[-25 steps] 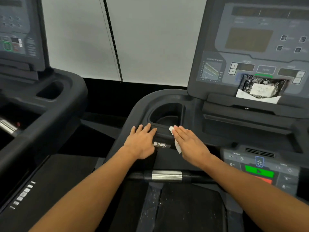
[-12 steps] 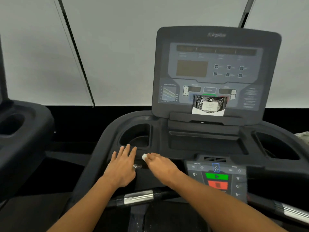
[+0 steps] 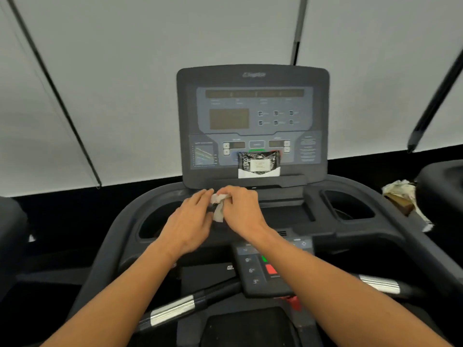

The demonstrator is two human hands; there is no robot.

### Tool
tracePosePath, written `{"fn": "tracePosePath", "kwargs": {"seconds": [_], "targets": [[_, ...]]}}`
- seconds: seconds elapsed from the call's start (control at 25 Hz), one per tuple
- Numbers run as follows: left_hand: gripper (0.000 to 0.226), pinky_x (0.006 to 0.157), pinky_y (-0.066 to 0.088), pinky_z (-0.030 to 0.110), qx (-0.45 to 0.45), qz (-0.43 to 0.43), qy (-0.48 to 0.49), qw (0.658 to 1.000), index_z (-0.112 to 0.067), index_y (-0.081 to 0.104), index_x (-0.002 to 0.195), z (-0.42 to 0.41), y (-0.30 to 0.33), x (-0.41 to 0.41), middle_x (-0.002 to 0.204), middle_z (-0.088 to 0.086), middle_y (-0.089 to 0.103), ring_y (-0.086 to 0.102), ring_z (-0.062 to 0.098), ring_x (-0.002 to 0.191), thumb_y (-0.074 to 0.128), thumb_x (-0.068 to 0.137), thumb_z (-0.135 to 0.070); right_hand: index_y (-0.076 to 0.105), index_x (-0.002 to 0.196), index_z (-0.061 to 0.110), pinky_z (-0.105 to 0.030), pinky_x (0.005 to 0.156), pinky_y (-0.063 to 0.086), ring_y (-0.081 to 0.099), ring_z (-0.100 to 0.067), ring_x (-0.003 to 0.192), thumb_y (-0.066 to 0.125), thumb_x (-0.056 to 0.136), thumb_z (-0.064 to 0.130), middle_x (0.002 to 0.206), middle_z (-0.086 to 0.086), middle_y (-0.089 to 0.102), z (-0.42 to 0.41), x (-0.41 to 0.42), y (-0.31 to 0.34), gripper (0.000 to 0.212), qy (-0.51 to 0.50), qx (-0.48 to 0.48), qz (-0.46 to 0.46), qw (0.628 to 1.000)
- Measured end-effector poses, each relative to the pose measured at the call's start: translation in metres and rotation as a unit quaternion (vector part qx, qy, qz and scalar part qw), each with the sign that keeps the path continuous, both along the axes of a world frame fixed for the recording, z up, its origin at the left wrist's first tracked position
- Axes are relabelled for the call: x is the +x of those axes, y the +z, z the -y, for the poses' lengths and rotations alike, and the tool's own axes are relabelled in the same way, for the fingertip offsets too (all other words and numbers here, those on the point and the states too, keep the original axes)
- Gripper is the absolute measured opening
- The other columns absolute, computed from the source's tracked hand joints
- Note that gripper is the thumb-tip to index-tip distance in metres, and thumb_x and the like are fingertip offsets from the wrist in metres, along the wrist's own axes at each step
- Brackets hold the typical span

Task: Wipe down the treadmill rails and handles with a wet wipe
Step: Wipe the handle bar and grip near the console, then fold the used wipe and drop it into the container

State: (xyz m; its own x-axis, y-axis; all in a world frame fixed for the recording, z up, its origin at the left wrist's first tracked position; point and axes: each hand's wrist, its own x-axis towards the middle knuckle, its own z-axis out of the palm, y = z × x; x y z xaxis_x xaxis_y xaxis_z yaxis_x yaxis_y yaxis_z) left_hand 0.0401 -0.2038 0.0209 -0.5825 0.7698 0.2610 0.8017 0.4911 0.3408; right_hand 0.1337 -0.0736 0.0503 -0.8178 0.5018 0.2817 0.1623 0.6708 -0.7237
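A crumpled white wet wipe [image 3: 218, 206] hangs between both hands above the dark treadmill console tray [image 3: 283, 214]. My right hand [image 3: 244, 211] is closed on the wipe's right side. My left hand [image 3: 191, 221] touches its left side with fingertips pinching the wipe. Below the hands run the front handles: the left handle [image 3: 175, 309] and the right handle [image 3: 379, 284], each black with a silver sensor band. The curved left rail [image 3: 112, 236] of the treadmill frames the cup holder. A dark pack of wipes [image 3: 259, 163] leans on the display ledge.
The display panel [image 3: 253, 121] stands upright behind the hands. Cup holders sit left [image 3: 157, 221] and right [image 3: 348, 204]. A keypad [image 3: 265, 269] with green and red buttons lies under my right forearm. Crumpled paper [image 3: 403, 196] rests at the far right. Neighbouring treadmills flank both sides.
Both hands lifted off the rail beside the left cup holder and came together higher up, over the tray, with the wipe now bunched between them. The view swung right and up.
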Motion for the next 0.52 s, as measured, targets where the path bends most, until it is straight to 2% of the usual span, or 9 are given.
{"fn": "tracePosePath", "kwargs": {"seconds": [0.08,0.2,0.36,0.52], "targets": [[0.063,0.107,0.041,0.043,-0.003,-0.008,-0.036,0.999,-0.024,0.025,0.154,-0.026,0.014,0.016,0.157,-0.003,0.031,0.038,0.022,0.137,0.049,0.096,-0.034,0.073,0.109,0.015,-0.009,0.075,0.042,0.061,-0.01,0.086,0.046,0.09,-0.002,0.103,-0.004,0.073,-0.027,0.026,0.008,0.037,-0.056,0.007,-0.009,0.998],[0.068,0.108,0.04,0.046,-0.015,-0.016,-0.097,0.995,-0.023,0.022,0.155,-0.074,0.023,0.052,0.159,-0.001,0.028,0.035,0.025,0.139,0.05,0.095,-0.038,0.073,0.108,0.013,-0.014,0.079,0.045,0.066,-0.014,0.09,0.047,0.089,-0.002,0.1,-0.005,0.074,-0.069,0.08,0.011,0.036,-0.128,0.021,-0.02,0.991],[0.071,0.11,0.037,0.048,-0.023,-0.019,-0.18,0.983,-0.022,0.022,0.155,-0.136,0.022,0.123,0.16,0.001,0.026,0.032,0.026,0.142,0.05,0.094,-0.043,0.073,0.108,0.011,0.005,0.078,0.032,0.067,-0.015,0.097,0.053,0.087,-0.001,0.104,-0.005,0.074,-0.115,0.166,0.009,0.032,-0.218,0.05,-0.024,0.974],[0.074,0.107,0.041,0.051,-0.031,-0.029,-0.24,0.97,-0.023,0.021,0.154,-0.176,0.011,0.199,0.159,0.003,0.027,0.034,0.028,0.14,0.051,0.091,-0.048,0.073,0.109,0.013,0.008,0.077,0.029,0.064,-0.005,0.091,0.055,0.088,0.004,0.105,-0.001,0.074,-0.14,0.25,-0.002,0.029,-0.26,0.061,-0.028,0.963]]}}
